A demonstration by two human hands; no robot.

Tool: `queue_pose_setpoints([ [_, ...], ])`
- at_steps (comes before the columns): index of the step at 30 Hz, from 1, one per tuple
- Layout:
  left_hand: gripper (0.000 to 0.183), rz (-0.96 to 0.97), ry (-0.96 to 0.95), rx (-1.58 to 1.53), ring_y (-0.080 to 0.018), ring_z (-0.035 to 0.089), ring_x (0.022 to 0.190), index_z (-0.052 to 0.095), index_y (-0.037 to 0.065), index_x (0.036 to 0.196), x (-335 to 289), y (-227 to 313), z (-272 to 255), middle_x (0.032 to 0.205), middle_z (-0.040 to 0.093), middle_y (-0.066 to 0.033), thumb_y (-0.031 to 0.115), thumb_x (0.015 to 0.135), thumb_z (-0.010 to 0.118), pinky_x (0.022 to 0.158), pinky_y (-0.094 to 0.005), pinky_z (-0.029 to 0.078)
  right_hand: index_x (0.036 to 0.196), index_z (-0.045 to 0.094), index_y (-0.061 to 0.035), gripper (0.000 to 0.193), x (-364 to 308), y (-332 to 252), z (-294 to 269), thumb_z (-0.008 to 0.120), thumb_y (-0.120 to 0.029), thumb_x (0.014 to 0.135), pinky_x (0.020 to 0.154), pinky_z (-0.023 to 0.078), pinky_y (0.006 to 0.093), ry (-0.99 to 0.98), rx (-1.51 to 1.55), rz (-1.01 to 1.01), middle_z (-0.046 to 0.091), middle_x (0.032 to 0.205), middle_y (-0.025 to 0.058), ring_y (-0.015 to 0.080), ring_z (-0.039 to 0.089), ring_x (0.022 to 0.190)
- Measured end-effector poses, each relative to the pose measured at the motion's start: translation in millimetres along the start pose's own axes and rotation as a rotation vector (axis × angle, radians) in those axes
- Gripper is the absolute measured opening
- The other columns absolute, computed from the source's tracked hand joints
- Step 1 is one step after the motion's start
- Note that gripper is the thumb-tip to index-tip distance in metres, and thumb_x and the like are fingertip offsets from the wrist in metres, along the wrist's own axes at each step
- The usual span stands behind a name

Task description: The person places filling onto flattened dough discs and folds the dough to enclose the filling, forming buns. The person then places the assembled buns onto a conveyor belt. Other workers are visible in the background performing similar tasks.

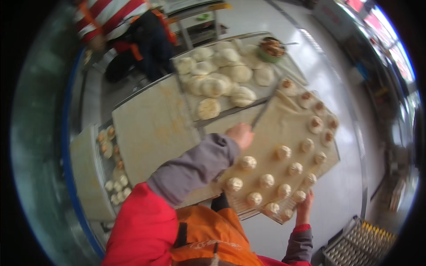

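A cloth-lined wire tray (266,133), tilted in view, bears several small round dough buns (267,180). Those toward its far right end have brown filling (306,98) showing on top. At the tray's left edge, my left hand (242,135) is closed on the rim, its fingers partly hidden. My right hand (305,207) grips the near right edge, beside the closest buns, with some fingers out of sight beneath. Beyond my left hand, a second tray (188,104) carries several flattened dough rounds (241,74) and a green bowl (269,56) of brown filling with a utensil in it.
Left of my arm lies a cloth-covered board (153,119), near another tray of small dough pieces (119,188). A co-worker in a striped top (117,13) stands at the far left. A slotted metal rack (361,244) sits at the lower right.
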State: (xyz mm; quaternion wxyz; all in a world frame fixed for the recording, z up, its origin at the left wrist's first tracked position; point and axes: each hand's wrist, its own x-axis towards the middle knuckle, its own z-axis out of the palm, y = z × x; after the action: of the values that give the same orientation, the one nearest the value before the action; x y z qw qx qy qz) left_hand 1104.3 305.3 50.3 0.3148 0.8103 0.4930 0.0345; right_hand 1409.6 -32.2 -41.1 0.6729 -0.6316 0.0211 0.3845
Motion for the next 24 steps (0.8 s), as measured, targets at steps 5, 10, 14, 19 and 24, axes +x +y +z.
queue_pose_setpoints([
  [5,0.020,0.089,0.129,-0.542,-0.0360,0.065,0.089,0.063,0.007,0.109,-97,-15,-6,0.099,0.068,-0.0172,0.021,0.095,0.057,0.078,-0.0416,0.052,0.132,0.048,-0.0060,0.042,10,-2,-22,0.059,-0.024,0.096,0.094,0.051,0.0461,-0.236,-0.386,-0.163,0.055,0.128,0.0162,0.0326,0.058,0.116],
  [10,0.017,-0.218,0.189,-0.878,-0.0153,0.066,0.081,0.066,0.006,0.109,-240,-94,-11,0.091,0.068,-0.0063,0.013,0.099,0.055,0.074,-0.0297,0.053,0.137,0.047,-0.0066,0.048,21,-17,-55,0.052,-0.036,0.099,0.097,0.046,0.0432,0.097,-0.294,0.010,0.057,0.127,0.0146,0.0274,0.058,0.112],
  [14,0.019,-0.497,0.483,-0.866,-0.0109,0.063,0.082,0.064,0.005,0.112,-367,-195,-40,0.091,0.066,-0.0030,0.009,0.100,0.051,0.075,-0.0270,0.052,0.136,0.049,-0.0049,0.040,4,-60,-6,0.050,-0.024,0.101,0.097,0.046,0.0407,0.354,-0.477,-0.617,0.058,0.127,0.0185,0.0299,0.058,0.115],
  [19,0.024,-0.768,0.985,-0.121,-0.0243,0.065,0.086,0.059,0.005,0.115,-498,-324,-74,0.103,0.065,-0.0130,0.006,0.092,0.060,0.075,-0.0341,0.052,0.127,0.056,-0.0020,0.035,-123,-27,182,0.043,-0.015,0.096,0.086,0.046,0.0319,-0.335,-0.805,-0.872,0.062,0.108,0.0080,0.0198,0.058,0.099],
  [24,0.054,-0.623,0.822,0.034,-0.0364,0.052,0.117,0.050,0.004,0.132,-535,-359,-73,0.126,0.055,-0.0175,0.015,0.083,0.071,0.099,-0.0464,0.043,0.123,0.058,0.0006,0.034,-321,146,381,0.056,0.003,0.089,0.092,0.052,0.0319,-1.349,-0.973,-0.234,0.065,0.118,0.0119,0.0201,0.063,0.110],
])
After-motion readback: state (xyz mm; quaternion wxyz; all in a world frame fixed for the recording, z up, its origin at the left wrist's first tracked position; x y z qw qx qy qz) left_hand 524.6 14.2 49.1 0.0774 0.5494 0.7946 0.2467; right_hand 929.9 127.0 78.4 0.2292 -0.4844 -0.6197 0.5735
